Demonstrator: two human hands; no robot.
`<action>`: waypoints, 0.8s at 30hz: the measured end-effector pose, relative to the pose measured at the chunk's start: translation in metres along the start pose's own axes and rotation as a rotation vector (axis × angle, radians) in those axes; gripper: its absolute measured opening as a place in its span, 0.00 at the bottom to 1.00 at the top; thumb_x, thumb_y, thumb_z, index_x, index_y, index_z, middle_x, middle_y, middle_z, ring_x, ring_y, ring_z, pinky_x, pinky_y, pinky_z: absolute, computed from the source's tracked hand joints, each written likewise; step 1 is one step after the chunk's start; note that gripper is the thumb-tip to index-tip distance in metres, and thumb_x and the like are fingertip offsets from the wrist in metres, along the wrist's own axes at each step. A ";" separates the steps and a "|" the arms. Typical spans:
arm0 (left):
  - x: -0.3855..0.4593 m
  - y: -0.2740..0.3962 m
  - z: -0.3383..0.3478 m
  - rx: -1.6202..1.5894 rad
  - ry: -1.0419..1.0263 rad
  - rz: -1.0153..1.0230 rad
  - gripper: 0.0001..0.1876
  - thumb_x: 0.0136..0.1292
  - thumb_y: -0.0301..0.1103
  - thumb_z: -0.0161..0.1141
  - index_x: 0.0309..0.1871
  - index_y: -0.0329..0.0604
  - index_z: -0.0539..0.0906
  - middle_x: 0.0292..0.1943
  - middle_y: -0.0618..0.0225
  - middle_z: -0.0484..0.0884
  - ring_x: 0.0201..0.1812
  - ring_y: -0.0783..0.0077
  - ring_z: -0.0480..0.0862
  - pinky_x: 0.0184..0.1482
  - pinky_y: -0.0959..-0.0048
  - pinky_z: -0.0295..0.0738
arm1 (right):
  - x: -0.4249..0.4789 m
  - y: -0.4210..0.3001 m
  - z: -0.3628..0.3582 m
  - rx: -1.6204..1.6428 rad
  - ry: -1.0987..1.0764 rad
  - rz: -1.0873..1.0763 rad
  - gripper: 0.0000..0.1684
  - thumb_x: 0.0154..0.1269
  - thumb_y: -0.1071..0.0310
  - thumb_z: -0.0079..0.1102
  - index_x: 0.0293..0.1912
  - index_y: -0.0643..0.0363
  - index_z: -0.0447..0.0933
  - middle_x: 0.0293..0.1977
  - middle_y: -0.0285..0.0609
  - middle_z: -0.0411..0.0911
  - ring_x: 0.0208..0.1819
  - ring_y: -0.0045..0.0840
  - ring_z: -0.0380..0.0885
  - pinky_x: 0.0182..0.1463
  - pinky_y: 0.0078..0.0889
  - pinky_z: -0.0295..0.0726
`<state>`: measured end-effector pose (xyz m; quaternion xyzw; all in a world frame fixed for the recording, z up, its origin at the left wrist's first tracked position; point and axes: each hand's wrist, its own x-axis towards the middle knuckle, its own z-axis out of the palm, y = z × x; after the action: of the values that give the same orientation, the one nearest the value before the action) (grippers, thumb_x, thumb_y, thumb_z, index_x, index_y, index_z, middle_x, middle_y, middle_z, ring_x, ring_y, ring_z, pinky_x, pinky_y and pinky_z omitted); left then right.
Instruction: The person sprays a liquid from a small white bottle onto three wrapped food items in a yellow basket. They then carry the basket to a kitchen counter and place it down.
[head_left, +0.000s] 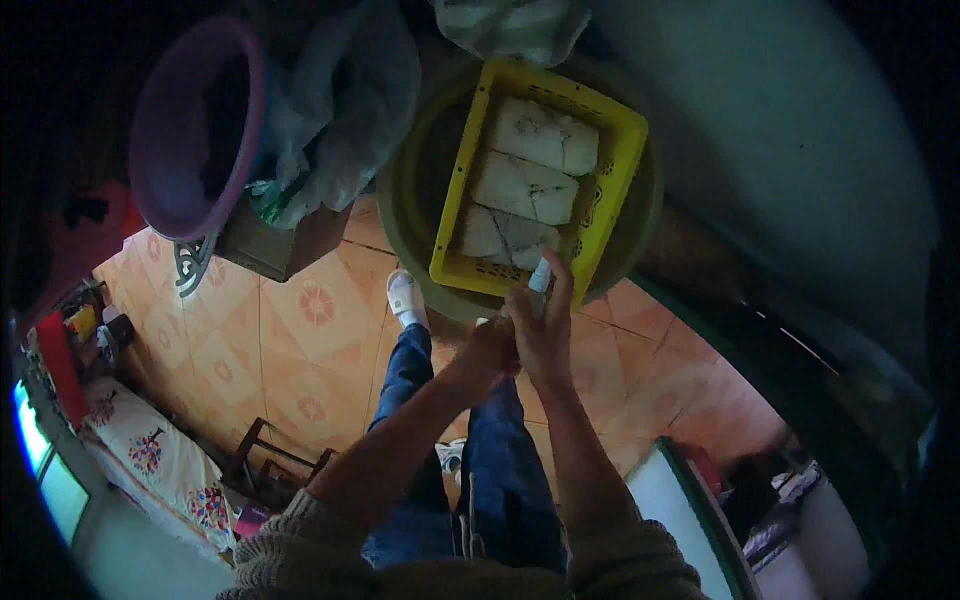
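Note:
My right hand (546, 315) is closed round a small bottle with a white spray top (540, 276), its index finger raised at the top. Close against it, my left hand (491, 341) is curled; whether it also holds something is hard to tell. Just beyond both hands, a yellow plastic basket (611, 232) rests on a large round tub (412, 277). Three pale rectangular blocks (525, 187) with dark crack-like lines lie in a row inside the basket. The nearest block is close to the bottle's top.
A pink plastic basin (169, 150) stands tilted at the upper left, beside clear plastic bags (360, 97) and a cardboard box (289, 244). Another plastic bag (517, 26) lies beyond the basket. A dark wooden stool (274, 450) stands on the tiled floor (307, 360).

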<state>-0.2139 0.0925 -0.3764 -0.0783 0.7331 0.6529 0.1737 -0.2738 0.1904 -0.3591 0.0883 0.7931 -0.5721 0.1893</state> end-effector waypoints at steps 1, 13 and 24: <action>-0.002 0.003 -0.002 0.019 -0.022 0.017 0.19 0.73 0.48 0.42 0.41 0.39 0.73 0.27 0.67 0.73 0.27 0.73 0.72 0.31 0.74 0.68 | -0.003 -0.004 0.001 0.097 0.003 0.021 0.34 0.64 0.71 0.54 0.66 0.53 0.54 0.40 0.45 0.71 0.37 0.24 0.73 0.43 0.29 0.74; 0.033 0.039 -0.034 0.070 0.451 -0.435 0.16 0.69 0.38 0.44 0.51 0.34 0.69 0.41 0.39 0.78 0.43 0.40 0.79 0.47 0.51 0.71 | 0.010 -0.012 -0.032 0.129 0.094 0.304 0.32 0.62 0.70 0.55 0.64 0.59 0.56 0.43 0.48 0.73 0.32 0.24 0.78 0.34 0.26 0.79; 0.072 -0.014 -0.029 0.413 0.413 -0.523 0.12 0.64 0.36 0.48 0.38 0.36 0.78 0.37 0.43 0.81 0.40 0.43 0.82 0.40 0.51 0.78 | 0.050 0.048 -0.033 0.046 -0.017 0.283 0.24 0.59 0.70 0.57 0.55 0.57 0.63 0.38 0.46 0.75 0.20 0.25 0.76 0.22 0.28 0.77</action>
<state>-0.2801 0.0699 -0.4125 -0.3555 0.8240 0.3957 0.1953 -0.3086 0.2330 -0.4119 0.1988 0.7576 -0.5586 0.2727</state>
